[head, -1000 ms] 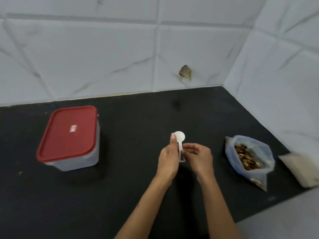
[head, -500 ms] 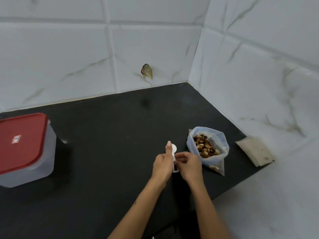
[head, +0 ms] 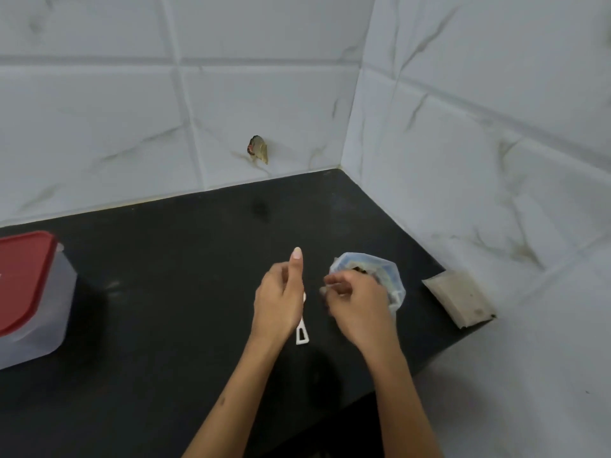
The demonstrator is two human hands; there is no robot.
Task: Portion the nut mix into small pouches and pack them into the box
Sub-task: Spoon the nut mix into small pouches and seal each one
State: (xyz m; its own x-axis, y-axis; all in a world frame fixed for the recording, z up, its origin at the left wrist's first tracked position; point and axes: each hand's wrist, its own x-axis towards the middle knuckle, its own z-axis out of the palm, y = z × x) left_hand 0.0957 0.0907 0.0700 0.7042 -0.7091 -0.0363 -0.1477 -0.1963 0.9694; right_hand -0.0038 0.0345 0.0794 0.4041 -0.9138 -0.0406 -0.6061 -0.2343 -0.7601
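1. The left hand (head: 281, 300) held the white scoop (head: 302, 332) with curled fingers and a raised thumb. Only the handle end showed below the palm; the bowl was hidden behind the hand.
2. The right hand (head: 355, 300) was just right of the scoop, fingers bent at the near rim of the nut mix bag (head: 385, 274). The frame was blurred there, so whether it pinched the rim or held nothing could not be told.
3. Judged step: opening the bag for scooping. The rim should be held wide and steady, and the scoop entered level, so no nuts spill onto the black counter (head: 165, 292).
4. The bag stood touching the right hand on its far side. Most of the nuts were covered by that hand.
5. The flat pouches (head: 459, 297) lay well right of the bag, against the wall; their count could not be made out.
6. The red-lidded box (head: 29, 292) stood far left of the bag, lid on, cut off by the frame edge.
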